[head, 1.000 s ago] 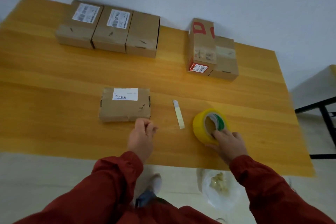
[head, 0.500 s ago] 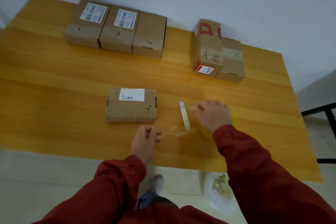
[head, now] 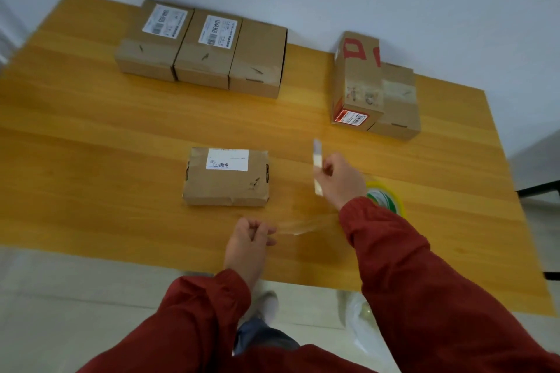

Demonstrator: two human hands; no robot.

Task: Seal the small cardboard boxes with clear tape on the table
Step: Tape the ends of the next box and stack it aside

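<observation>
Brown boxes (head: 206,48) stand in a row at the upper left, and the centre box (head: 225,177), the one to seal, lies in the middle of the table (head: 91,145). Below it the left hand (head: 248,239) pinches, fingers curled, the end of a clear tape strip (head: 306,225) that runs right toward the yellow roll (head: 389,198). The right hand (head: 341,179), on the roll a second ago, has now lifted the pale flat tool (head: 316,166) from the table and grips it, so cutting the strip is probably next.

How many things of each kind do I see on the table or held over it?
Boxes: 6
Tape roll: 1
Cutter: 1
Total: 8
</observation>
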